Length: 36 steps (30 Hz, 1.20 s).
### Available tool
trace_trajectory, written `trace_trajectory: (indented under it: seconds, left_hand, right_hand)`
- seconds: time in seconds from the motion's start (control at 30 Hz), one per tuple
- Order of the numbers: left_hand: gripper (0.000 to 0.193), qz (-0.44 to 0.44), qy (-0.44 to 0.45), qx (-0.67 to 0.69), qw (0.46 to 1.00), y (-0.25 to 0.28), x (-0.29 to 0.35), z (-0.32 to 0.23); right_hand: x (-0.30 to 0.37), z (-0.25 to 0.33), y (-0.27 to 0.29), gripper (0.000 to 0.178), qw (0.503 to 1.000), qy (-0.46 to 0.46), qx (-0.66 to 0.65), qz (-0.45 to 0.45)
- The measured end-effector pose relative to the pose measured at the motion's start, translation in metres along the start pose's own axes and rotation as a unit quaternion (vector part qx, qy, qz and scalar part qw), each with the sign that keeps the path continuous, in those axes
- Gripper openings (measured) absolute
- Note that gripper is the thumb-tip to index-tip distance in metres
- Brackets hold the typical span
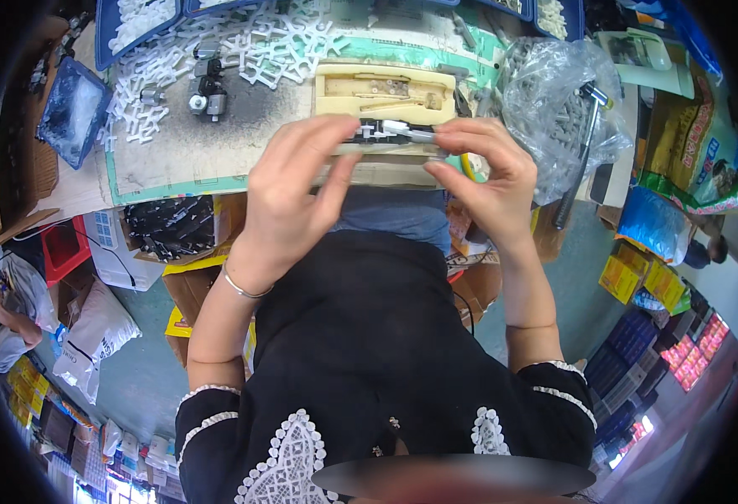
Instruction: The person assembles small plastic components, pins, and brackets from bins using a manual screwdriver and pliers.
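A narrow black assembly with white and grey pieces (394, 130) lies crosswise between my hands, just in front of a cream moulded fixture (385, 82). My left hand (289, 189) is curled at its left end, with the index fingertip against it and the thumb lower. At the right end, my right hand (496, 172) has its index fingertip at a light grey piece and its thumb below. Fingers partly cover both ends. A second cream block, mostly hidden, shows beneath the assembly. Whether the assembly rests on that block, I cannot tell.
Many white Y-shaped plastic pieces (281, 46) lie at the back left, near small dark motor units (207, 91). A blue bin (75, 113) stands at far left. On the right are a clear bag of grey parts (545, 118) and a hammer (583, 155).
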<state>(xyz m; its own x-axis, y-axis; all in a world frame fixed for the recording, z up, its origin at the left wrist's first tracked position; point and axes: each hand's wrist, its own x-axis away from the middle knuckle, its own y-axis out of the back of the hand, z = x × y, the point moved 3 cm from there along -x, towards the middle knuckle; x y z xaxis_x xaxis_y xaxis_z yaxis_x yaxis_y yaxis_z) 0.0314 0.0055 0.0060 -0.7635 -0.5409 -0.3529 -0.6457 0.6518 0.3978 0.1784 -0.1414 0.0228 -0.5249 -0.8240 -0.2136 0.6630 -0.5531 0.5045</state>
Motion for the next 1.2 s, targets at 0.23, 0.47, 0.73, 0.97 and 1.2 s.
trace_trajectory:
  seconds: [0.23,0.47,0.73,0.97,1.2]
  left_hand:
    - [0.027,0.060,-0.148,-0.220,0.962,-0.032,0.012,0.012]
    - [0.027,0.043,-0.162,-0.267,0.949,-0.040,0.018,0.013]
    - [0.027,0.023,-0.168,-0.274,0.947,-0.044,0.013,0.016]
    - [0.030,0.031,-0.165,-0.229,0.959,-0.025,-0.005,0.013]
    - [0.021,-0.096,-0.095,-0.332,0.934,0.102,-0.155,0.075]
  right_hand:
    - [0.009,-0.031,0.001,0.025,0.996,0.015,0.081,0.028]
    - [0.002,-0.038,-0.004,0.028,0.995,0.024,0.083,0.058]
    - [0.002,-0.031,0.006,0.022,0.950,0.091,0.294,0.050]
    - [0.008,-0.027,0.005,0.026,0.971,0.099,0.219,-0.009]
    - [-0.004,-0.012,0.013,0.025,0.979,0.112,0.132,-0.109]
